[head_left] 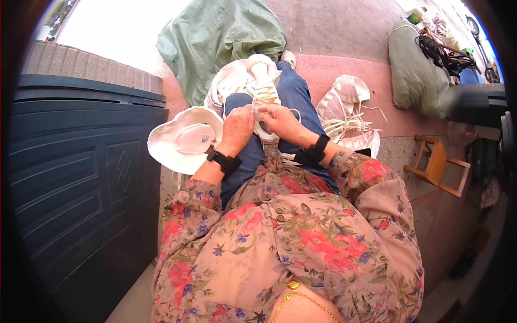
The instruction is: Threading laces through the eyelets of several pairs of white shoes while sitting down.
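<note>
Between my knees lies a white shoe upper (260,75) with cream shoelaces (264,97) threaded across it. My left hand (238,128) is closed, its fingertips pinched at the near end of the lacing. Beside it my right hand (281,123) also pinches there, thumb and forefinger pressed together on the lace. What lies right between the fingertips is small and partly covered. A rounded white piece (186,137) with a pale inner patch rests left of my left forearm. To the right of my leg sits a pile of laced shoe uppers (347,116), with loose lace ends trailing out.
A green sheet or sack (229,37) spreads beyond my knees. At far right stands a full green sack (414,70) with dark items near it. A small wooden stool (437,166) is at right. The dark blue panelled door (89,183) borders my left side.
</note>
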The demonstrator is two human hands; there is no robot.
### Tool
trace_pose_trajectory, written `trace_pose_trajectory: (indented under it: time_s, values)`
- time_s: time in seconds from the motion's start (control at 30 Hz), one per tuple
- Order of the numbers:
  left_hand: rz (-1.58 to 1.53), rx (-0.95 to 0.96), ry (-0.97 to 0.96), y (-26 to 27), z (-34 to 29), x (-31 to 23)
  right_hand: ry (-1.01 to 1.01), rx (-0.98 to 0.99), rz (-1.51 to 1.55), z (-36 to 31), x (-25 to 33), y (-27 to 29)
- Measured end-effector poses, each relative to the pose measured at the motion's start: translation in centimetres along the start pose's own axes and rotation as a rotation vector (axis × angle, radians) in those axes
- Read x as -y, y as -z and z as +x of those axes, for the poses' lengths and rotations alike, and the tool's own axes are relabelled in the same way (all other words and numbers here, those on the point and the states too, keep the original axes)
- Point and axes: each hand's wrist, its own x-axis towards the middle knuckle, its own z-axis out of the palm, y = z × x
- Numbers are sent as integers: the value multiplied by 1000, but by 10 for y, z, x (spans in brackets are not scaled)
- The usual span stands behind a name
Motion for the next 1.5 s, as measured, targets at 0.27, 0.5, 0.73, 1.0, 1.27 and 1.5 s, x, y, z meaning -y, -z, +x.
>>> trace_pose_trajectory:
  time_s: [0.27,0.5,0.73,1.0,1.27,1.5]
  values:
    - [-28,66,12,0,2,1,210,-205,-706,12,6,-17]
    - [72,57,-26,8,2,-4,346,-38,-838,-5,4,-6]
    - [107,-77,-107,24,10,-18,27,687,-673,-81,12,63]
    - [293,104,-305,21,47,-16,-56,370,-363,-55,18,69]
    - [371,50,-311,13,34,-27,-172,-219,-464,7,23,37]
    - [387,36,-297,6,40,-31,42,-299,-602,7,-9,39]
